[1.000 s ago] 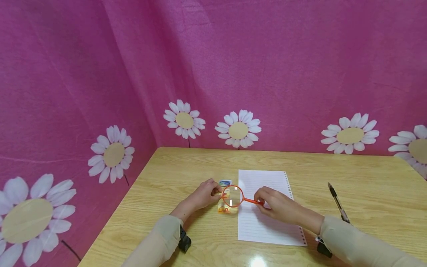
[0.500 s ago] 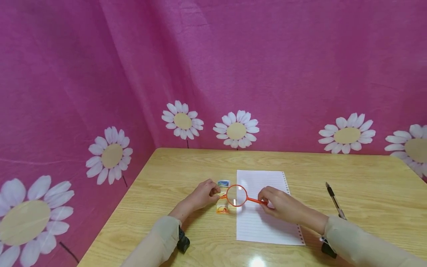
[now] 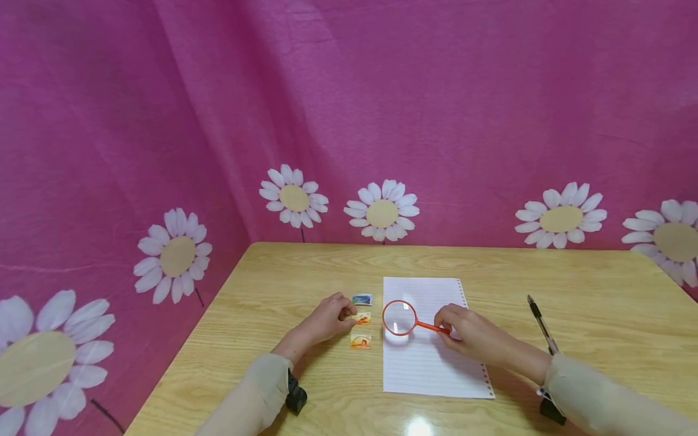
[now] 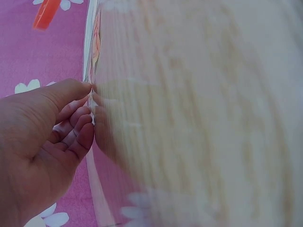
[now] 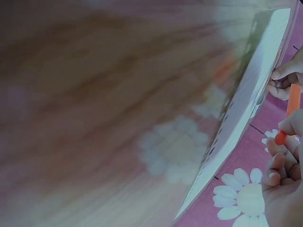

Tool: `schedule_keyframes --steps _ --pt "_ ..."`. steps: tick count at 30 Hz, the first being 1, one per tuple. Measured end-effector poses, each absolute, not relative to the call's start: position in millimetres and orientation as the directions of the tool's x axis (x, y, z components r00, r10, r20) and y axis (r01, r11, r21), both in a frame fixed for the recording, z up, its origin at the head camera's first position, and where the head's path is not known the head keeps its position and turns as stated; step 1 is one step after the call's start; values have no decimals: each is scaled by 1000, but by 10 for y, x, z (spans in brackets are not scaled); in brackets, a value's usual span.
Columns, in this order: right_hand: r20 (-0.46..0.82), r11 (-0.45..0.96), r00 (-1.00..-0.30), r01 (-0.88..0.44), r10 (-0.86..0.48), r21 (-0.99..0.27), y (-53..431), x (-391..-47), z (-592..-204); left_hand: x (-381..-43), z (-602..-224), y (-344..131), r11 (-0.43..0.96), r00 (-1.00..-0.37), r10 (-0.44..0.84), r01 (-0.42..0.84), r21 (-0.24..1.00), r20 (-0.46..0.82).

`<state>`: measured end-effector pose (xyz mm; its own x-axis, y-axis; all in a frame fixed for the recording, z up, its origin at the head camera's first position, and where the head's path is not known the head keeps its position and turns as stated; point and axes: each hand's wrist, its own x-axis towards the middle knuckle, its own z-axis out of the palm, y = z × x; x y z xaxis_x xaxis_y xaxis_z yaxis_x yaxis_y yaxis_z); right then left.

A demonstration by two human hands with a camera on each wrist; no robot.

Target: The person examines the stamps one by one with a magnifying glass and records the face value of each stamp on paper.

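Observation:
In the head view three small stamps lie in a column on the table: a blue-green one farthest, an orange-yellow one in the middle, another orange-yellow one nearest. My left hand pinches the left edge of the middle stamp, thumb and finger down at the tabletop. My right hand grips the red handle of a magnifying glass between thumb and fingers. Its round lens is above the left edge of a lined paper sheet. In the right wrist view the orange handle end shows at the thumb.
A black-capped clear pen lies right of the paper, beside my right sleeve. The wooden table reaches to a pink curtain with white daisies at the back and left.
The magnifying glass has moved right with my right hand, from over the stamps to over the paper's left edge. My left hand stays at the middle stamp. The head view shifts slightly.

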<state>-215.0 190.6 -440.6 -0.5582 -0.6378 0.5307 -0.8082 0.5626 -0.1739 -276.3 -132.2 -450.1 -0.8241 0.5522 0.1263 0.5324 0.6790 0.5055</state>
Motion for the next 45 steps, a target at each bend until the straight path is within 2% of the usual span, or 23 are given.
schedule_keyframes --steps 9,31,45 --pt "553 553 -530 -821 -643 -145 2040 -2132 -4436 -2759 -4484 -1311 703 -847 527 484 521 76" --pt "483 628 -631 -753 -607 -195 2275 -2028 -4418 -2730 -4482 -1308 703 -859 508 457 546 65" --pt "564 595 -561 -790 -606 -147 2479 -2008 -4479 -2721 -4461 -1304 684 -848 524 474 554 79"
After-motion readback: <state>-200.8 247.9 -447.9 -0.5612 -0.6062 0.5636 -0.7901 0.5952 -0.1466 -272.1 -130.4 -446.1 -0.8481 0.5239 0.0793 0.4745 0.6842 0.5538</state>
